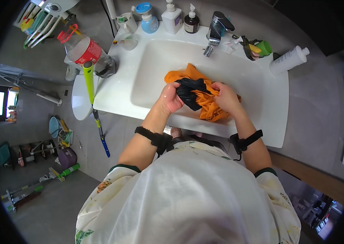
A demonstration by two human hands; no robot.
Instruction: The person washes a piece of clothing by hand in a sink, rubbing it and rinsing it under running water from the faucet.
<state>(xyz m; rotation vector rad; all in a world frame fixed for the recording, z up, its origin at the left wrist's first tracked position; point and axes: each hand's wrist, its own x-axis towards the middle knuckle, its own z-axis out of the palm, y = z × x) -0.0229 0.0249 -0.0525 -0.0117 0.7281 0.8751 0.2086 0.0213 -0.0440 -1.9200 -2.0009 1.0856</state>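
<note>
A bunched orange and black cloth lies in the white sink, with dark lettering on its lower orange part. My left hand is closed on the black part at its left side. On the right, my right hand pinches the orange fabric near where it meets the black. Some fingertips are hidden in the folds. Above the basin, the chrome faucet points toward the cloth without touching it.
Along the back rim stand a blue-capped bottle, a white pump bottle and a dark pump bottle. A large red-labelled bottle is at left, beside a green-handled pole. A white bottle occupies the right corner.
</note>
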